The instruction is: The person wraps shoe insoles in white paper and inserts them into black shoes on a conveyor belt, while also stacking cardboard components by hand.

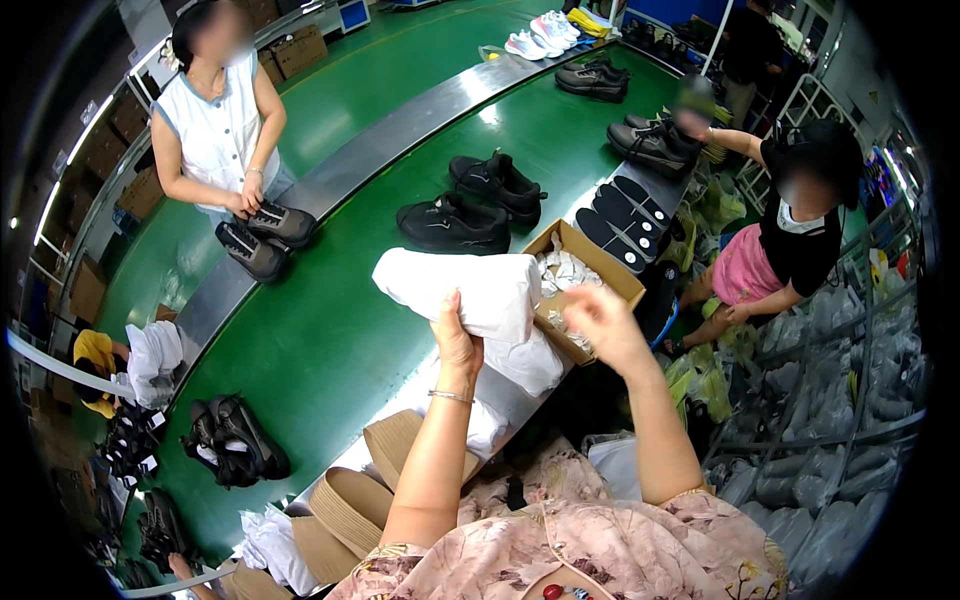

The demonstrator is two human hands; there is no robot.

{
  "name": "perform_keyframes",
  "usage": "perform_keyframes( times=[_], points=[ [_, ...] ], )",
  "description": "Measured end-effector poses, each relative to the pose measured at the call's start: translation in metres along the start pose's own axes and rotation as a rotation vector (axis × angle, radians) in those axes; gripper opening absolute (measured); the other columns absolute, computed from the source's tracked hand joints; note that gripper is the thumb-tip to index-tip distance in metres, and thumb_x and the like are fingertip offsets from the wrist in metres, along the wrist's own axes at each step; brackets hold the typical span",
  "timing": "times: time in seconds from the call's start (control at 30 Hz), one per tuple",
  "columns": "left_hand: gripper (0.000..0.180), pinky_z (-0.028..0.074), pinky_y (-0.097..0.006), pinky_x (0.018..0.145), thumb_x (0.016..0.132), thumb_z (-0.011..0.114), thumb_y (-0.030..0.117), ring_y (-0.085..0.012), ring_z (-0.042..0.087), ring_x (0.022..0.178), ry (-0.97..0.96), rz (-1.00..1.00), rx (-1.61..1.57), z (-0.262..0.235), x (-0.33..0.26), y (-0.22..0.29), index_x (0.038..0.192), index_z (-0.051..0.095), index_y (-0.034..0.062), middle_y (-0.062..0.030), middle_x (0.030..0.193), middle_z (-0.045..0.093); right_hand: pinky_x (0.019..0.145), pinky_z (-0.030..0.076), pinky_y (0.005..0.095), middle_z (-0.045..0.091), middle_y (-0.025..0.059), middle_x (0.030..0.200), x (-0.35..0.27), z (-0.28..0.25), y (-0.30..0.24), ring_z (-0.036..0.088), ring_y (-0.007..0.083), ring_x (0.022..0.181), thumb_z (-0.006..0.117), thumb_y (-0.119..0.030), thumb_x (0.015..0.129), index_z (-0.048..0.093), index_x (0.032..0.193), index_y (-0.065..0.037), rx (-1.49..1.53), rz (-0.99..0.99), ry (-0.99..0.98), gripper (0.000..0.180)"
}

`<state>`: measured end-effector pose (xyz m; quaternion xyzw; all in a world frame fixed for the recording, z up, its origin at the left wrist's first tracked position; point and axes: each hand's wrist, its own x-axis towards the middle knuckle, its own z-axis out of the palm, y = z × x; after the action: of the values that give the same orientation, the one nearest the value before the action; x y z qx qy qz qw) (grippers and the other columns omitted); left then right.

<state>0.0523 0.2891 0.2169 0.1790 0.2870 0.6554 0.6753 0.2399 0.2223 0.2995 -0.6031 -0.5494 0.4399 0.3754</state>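
My left hand (457,335) is closed around a white paper-wrapped bundle (462,292), long and rounded at its left end, held above the bench. To its right my right hand (607,325) hovers over the near edge of an open cardboard box (627,283). The fingers of that hand are curled together, and anything between them is hidden. Small crumpled white pieces (566,272) lie in the box. Under the bundle, more white wrapping paper (527,362) rests along the bench's near edge. A pair of black shoes (455,224) stands just beyond the bundle.
Black insoles (622,222) lie beyond the box. Dark shoes (236,440) and cardboard pieces (345,505) are at the left on the green bench (345,350). Across it, a person (225,120) handles grey shoes; another (795,220) reaches in from the right. Racks of plastic-bagged items (820,440) stand at right.
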Motion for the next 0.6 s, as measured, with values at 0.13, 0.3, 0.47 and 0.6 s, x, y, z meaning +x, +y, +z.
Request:
perform_keyframes(
  times=[0.13,0.3,0.47,0.6],
  points=[
    [0.056,0.043,-0.034,0.092,0.078,0.065,0.025,-0.0212,0.053,0.103,-0.022,0.084,0.07,0.006,0.002,-0.014,0.121,0.042,-0.0028,-0.0107,0.112,0.053,0.096,0.039,0.0328,0.037,0.0181,0.126,0.029,0.035,0.004,0.041,0.0227,0.116,0.072,-0.017,0.076,0.015,0.139,-0.003,0.437,-0.148,0.017,0.087],
    [0.063,0.036,-0.035,0.098,0.08,0.065,0.027,-0.0213,0.047,0.11,0.029,0.033,0.139,-0.001,0.008,-0.026,0.128,0.037,-0.0029,-0.0115,0.12,0.048,0.084,0.046,0.0321,0.047,0.0177,0.114,0.042,0.08,0.032,0.051,0.0209,0.101,0.078,-0.009,0.067,0.029,0.124,0.0,0.551,-0.1,0.258,0.076],
    [0.065,0.029,-0.035,0.103,0.086,0.061,0.026,-0.0261,0.039,0.12,0.336,0.337,0.682,0.011,0.017,-0.051,0.134,0.028,-0.0049,-0.0175,0.129,0.04,0.088,0.044,0.032,0.048,0.0156,0.112,0.062,0.054,0.069,0.049,0.02,0.104,0.076,-0.002,0.066,0.028,0.124,0.002,0.469,-0.092,0.263,0.075],
    [0.059,0.032,-0.037,0.099,0.091,0.053,0.029,-0.0317,0.044,0.116,0.434,0.718,1.465,0.023,0.039,-0.039,0.13,0.032,-0.0092,-0.0244,0.126,0.044,0.077,0.046,0.0394,0.052,0.0209,0.1,0.072,0.0,0.078,0.055,0.0352,0.087,0.079,-0.01,0.062,0.037,0.117,0.004,-0.281,-0.627,0.336,0.071]
  ],
)
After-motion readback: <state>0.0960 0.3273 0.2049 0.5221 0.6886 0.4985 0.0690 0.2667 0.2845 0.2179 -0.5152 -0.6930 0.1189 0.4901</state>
